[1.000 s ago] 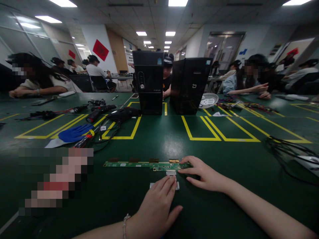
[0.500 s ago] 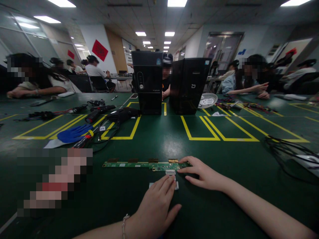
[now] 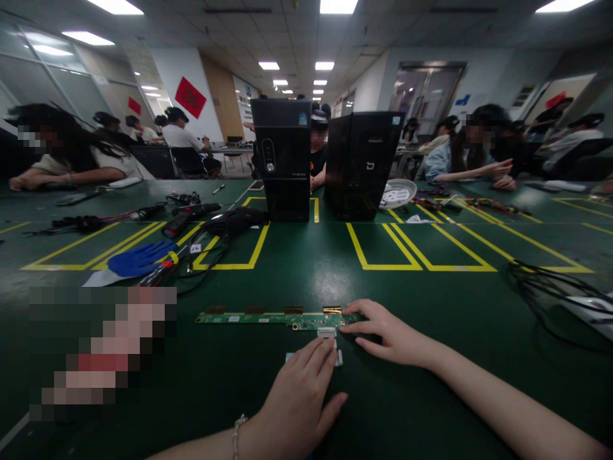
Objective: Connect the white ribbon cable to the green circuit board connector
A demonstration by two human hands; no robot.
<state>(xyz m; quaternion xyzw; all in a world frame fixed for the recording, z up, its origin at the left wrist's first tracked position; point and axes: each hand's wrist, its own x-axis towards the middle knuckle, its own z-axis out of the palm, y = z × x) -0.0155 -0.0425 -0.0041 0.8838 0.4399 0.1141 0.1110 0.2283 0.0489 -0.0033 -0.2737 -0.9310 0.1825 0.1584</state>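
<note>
A long, narrow green circuit board (image 3: 268, 319) lies flat on the table, with several brown-gold flex tabs along its far edge. My right hand (image 3: 383, 335) rests at the board's right end, fingertips touching it, fingers apart and thumb off to the near side. Below the board's right part is a white connector piece (image 3: 327, 333) at its near edge. My left hand (image 3: 301, 390) lies over the white piece, fingers stretched out and thumb apart, covering most of what is under it. Small pale edges show on both sides of the left fingers.
Two black computer towers (image 3: 282, 160) stand ahead on the green table. Leftward lie a blue glove (image 3: 141, 257), a heat gun-like black tool (image 3: 234, 220) and cables. Black cables (image 3: 541, 300) lie at right, near a white basket (image 3: 397, 193). Other people sit around.
The whole view has shifted very slightly. Both hands and the circuit board hold the same places relative to each other.
</note>
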